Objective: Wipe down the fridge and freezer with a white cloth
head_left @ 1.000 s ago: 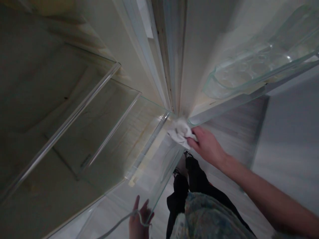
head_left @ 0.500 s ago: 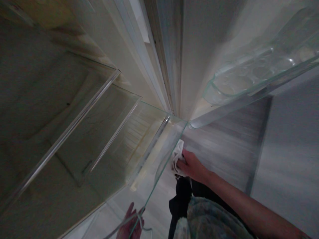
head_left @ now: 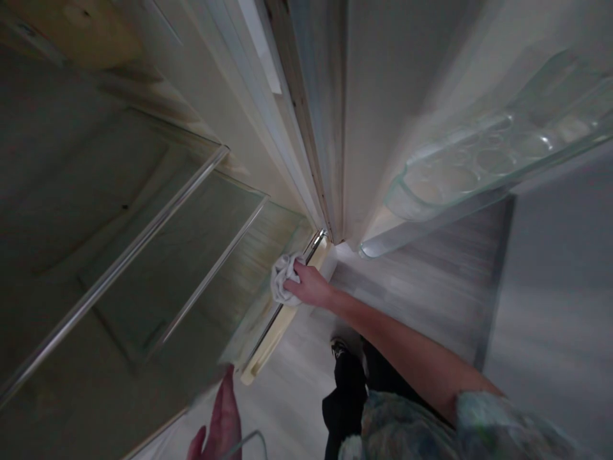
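Note:
A crumpled whitish cloth (head_left: 283,278) is bunched in my right hand (head_left: 311,285), whose fingers are closed round it. That hand is at the front edge of a glass shelf (head_left: 239,332) inside an open fridge. My left hand (head_left: 221,418) is low in the view, fingers stretched out, with its fingertips by the shelf's near front corner. Whether they touch the glass I cannot tell. Below the shelf runs a cream-coloured ledge (head_left: 271,348) with a dark strip along it. A thin greenish curved strip (head_left: 256,434) shows beside the left hand.
Further shelves with shiny front trims (head_left: 215,268) fill the fridge at left. The open door on the right carries a clear bin (head_left: 445,185) with round holders. Grey wood-look floor (head_left: 407,275) lies below, with my shod foot (head_left: 339,347) on it.
The glass shelf that stuck out toward me has moved back into the fridge. My right hand has gone left with the cloth. The left hand has shifted slightly left, its fingers straighter.

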`<state>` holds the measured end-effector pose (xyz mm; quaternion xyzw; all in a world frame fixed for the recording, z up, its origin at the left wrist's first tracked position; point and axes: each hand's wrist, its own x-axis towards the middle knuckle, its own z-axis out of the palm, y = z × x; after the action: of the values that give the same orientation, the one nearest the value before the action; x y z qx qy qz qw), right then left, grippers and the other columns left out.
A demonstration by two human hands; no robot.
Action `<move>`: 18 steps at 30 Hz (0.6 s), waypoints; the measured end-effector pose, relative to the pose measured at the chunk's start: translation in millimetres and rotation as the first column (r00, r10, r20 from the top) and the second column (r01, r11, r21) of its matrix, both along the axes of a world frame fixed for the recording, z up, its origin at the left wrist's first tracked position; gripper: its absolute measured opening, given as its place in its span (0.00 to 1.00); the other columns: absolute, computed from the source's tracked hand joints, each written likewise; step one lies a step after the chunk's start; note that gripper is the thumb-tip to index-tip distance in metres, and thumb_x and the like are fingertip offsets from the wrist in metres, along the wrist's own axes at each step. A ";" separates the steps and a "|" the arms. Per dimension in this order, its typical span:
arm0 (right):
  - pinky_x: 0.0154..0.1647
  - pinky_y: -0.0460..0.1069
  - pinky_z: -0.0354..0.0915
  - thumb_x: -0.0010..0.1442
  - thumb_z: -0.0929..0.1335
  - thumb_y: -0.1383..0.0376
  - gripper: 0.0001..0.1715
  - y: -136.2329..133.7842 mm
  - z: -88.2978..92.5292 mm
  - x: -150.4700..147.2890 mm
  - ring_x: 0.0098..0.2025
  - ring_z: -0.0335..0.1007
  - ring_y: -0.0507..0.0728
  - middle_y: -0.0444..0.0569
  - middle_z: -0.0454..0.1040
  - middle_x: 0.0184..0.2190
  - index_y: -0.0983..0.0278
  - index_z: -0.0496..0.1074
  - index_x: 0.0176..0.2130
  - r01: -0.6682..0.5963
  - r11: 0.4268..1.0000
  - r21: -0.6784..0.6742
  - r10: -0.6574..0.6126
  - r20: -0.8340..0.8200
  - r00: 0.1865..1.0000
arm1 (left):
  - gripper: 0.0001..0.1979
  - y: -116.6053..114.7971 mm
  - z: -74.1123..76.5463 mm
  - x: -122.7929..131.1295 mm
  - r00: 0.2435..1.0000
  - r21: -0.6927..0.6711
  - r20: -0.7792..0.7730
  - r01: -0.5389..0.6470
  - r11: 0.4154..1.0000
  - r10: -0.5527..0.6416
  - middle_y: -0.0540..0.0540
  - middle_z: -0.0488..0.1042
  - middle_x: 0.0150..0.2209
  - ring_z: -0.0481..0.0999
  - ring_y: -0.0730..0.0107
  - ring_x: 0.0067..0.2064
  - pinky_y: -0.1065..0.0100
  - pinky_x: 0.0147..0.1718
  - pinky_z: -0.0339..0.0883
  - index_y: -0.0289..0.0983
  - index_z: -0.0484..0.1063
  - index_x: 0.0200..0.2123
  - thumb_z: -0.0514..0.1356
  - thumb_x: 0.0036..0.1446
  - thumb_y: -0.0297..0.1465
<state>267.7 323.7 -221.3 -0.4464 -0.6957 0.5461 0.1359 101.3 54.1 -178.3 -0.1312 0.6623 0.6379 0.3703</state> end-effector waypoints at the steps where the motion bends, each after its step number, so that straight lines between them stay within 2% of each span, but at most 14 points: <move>1: 0.53 0.52 0.66 0.63 0.68 0.63 0.20 4.9 0.2 -5.6 0.52 0.75 0.63 0.57 0.77 0.51 0.68 0.69 0.53 -0.007 1.000 -0.004 0.007 0.001 1.000 | 0.44 5.5 -0.6 -0.9 0.999 -0.004 -0.035 -0.034 0.999 0.034 0.33 0.70 0.62 0.62 0.42 0.68 0.51 0.56 0.74 0.33 0.68 0.64 0.58 0.38 0.30; 5: 0.54 0.51 0.66 0.64 0.68 0.63 0.20 20.9 3.2 -26.3 0.55 0.73 0.62 0.57 0.76 0.53 0.68 0.69 0.54 -0.012 0.999 -0.042 0.012 0.001 1.000 | 0.39 25.2 -0.7 -9.9 0.976 -0.058 -0.204 -0.083 0.995 0.069 0.36 0.62 0.68 0.61 0.36 0.67 0.43 0.53 0.74 0.39 0.67 0.65 0.58 0.46 0.36; 9: 0.52 0.50 0.67 0.66 0.66 0.62 0.20 32.2 7.1 -42.0 0.55 0.74 0.63 0.57 0.76 0.54 0.67 0.69 0.55 -0.026 0.997 -0.073 0.028 0.021 0.999 | 0.35 39.8 -1.1 -21.0 0.962 -0.114 -0.269 0.008 0.993 -0.039 0.36 0.57 0.71 0.58 0.37 0.67 0.42 0.52 0.72 0.38 0.67 0.64 0.54 0.53 0.38; 12: 0.50 0.50 0.67 0.66 0.67 0.61 0.20 37.8 5.3 -51.5 0.54 0.74 0.64 0.59 0.77 0.53 0.68 0.69 0.54 -0.030 0.998 -0.064 0.032 0.035 0.999 | 0.31 43.6 -5.0 -26.7 0.963 -0.083 -0.258 0.057 0.995 -0.076 0.36 0.57 0.70 0.58 0.40 0.67 0.43 0.52 0.71 0.36 0.69 0.62 0.49 0.56 0.35; 14: 0.49 0.49 0.67 0.65 0.68 0.61 0.20 41.6 1.7 -56.8 0.54 0.74 0.64 0.60 0.77 0.53 0.69 0.70 0.53 -0.028 0.998 -0.063 0.031 0.042 0.999 | 0.29 42.3 -9.1 -29.4 0.975 -0.015 -0.219 0.024 1.000 -0.027 0.36 0.58 0.70 0.60 0.47 0.66 0.49 0.53 0.71 0.33 0.70 0.59 0.46 0.58 0.30; 18: 0.46 0.49 0.67 0.64 0.68 0.61 0.17 48.8 -2.6 -61.5 0.49 0.75 0.62 0.58 0.78 0.50 0.68 0.72 0.51 0.002 0.996 -0.086 0.001 0.039 0.999 | 0.31 39.3 -14.6 -27.7 0.980 0.130 -0.048 -0.184 0.974 0.192 0.39 0.64 0.67 0.67 0.67 0.64 0.67 0.52 0.72 0.29 0.68 0.58 0.40 0.54 0.19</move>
<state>206.2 372.5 -223.8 -0.4627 -0.6739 0.5666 0.1032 73.5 93.4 -192.9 -0.1506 0.6164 0.7141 0.2956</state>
